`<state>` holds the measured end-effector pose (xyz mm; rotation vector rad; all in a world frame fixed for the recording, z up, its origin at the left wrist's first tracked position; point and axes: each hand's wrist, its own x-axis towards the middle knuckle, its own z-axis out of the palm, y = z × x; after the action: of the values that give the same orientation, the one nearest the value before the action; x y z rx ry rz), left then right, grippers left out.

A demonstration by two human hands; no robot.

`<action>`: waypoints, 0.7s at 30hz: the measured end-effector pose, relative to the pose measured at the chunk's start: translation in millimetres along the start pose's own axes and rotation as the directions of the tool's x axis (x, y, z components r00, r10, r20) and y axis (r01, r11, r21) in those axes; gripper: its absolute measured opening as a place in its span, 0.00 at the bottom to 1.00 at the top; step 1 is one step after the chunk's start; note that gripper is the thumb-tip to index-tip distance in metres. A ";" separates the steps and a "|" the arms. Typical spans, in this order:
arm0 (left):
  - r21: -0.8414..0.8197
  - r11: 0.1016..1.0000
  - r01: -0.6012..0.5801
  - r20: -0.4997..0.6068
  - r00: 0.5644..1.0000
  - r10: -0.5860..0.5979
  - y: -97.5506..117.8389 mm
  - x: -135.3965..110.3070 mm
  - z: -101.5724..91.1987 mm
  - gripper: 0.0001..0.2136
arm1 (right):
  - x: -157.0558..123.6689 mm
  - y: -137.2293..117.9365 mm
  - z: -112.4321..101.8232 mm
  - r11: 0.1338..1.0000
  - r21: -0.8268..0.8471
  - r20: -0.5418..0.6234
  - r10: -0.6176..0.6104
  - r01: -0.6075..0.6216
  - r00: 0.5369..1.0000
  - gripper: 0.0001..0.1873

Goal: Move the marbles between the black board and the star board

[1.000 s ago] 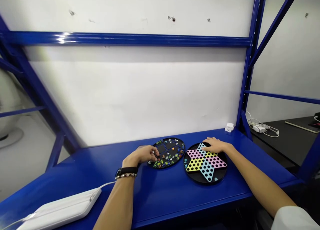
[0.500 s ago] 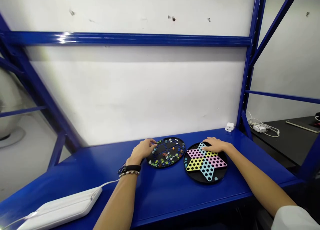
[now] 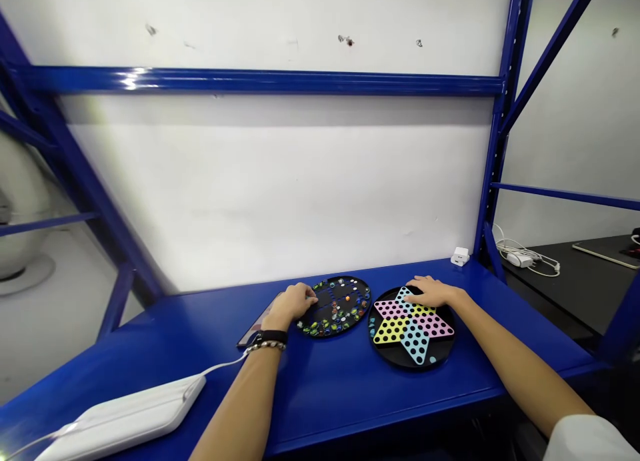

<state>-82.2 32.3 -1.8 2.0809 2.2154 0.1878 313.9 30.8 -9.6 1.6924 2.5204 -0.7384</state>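
Observation:
A round black tray [image 3: 327, 307] with several glass marbles lies on the blue table. Over its left edge is my left hand [image 3: 295, 302], fingers bent and pressed together in a pinch; whatever is between the fingertips is hidden. To the right sits a round Chinese checkers board [image 3: 395, 354] with a yellow, pink and blue star full of holes. My right hand [image 3: 430, 291] rests on the upper edge of this board, fingers stretched out and thumb on the star. A few pale blue pieces show at the board's black rim.
A flat phone-like object [image 3: 257, 324] lies by my left wrist. A white device [image 3: 130, 411] with a cable is at the front left. Near the wall stands a white charger [image 3: 460, 256]. Blue rack posts [image 3: 493, 154] frame the table, and cables [image 3: 525, 256] lie on the black desk.
My left hand has shifted slightly right at the marble tray, fingers drawn closer together, and the phone-like object beside the wrist has come into sight. My right hand stays put.

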 end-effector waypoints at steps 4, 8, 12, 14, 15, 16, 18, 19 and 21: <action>-0.112 0.988 -0.108 -0.075 0.992 0.100 34.2 -17.7 -10.8 0.14 | 0.3 -0.2 0.2 1.000 0.000 0.000 0.008 -0.008 1.000 0.52; -0.373 0.799 -0.472 -0.004 0.861 0.508 82.0 -41.0 -13.4 0.16 | 3.1 2.5 1.6 1.000 0.002 0.001 0.000 0.000 1.000 0.53; -0.437 0.701 -0.564 0.065 0.757 0.650 104.3 -49.7 0.6 0.14 | 6.9 6.2 3.7 1.000 0.005 -0.015 -0.006 0.006 1.000 0.52; -0.435 0.706 -0.559 0.057 0.765 0.641 105.9 -48.2 9.8 0.14 | 8.1 7.5 4.6 1.000 0.006 -0.019 -0.011 0.011 1.000 0.52; -0.439 0.708 -0.553 0.044 0.774 0.632 106.0 -47.0 13.9 0.14 | 8.5 7.9 4.9 1.000 0.006 -0.019 -0.011 0.011 1.000 0.52; -0.446 0.707 -0.548 0.026 0.782 0.623 106.2 -46.0 17.3 0.15 | 8.7 8.2 5.2 1.000 0.007 -0.019 -0.011 0.011 1.000 0.52; -0.460 0.699 -0.547 -0.005 0.789 0.614 107.4 -45.1 21.7 0.17 | 8.8 8.4 5.6 1.000 0.012 -0.022 -0.011 0.011 1.000 0.51; -0.460 0.696 -0.551 -0.017 0.789 0.614 108.3 -45.2 22.6 0.18 | 8.7 8.3 5.7 1.000 0.014 -0.024 -0.012 0.013 1.000 0.51; -0.435 0.695 -0.573 -0.038 0.783 0.621 109.5 -45.5 22.4 0.19 | 8.5 8.2 5.9 1.000 0.015 -0.026 -0.015 0.015 1.000 0.51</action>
<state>32.1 -5.9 -7.6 2.3765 1.1931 0.5326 316.1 38.4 -20.2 1.7011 2.5541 -0.7433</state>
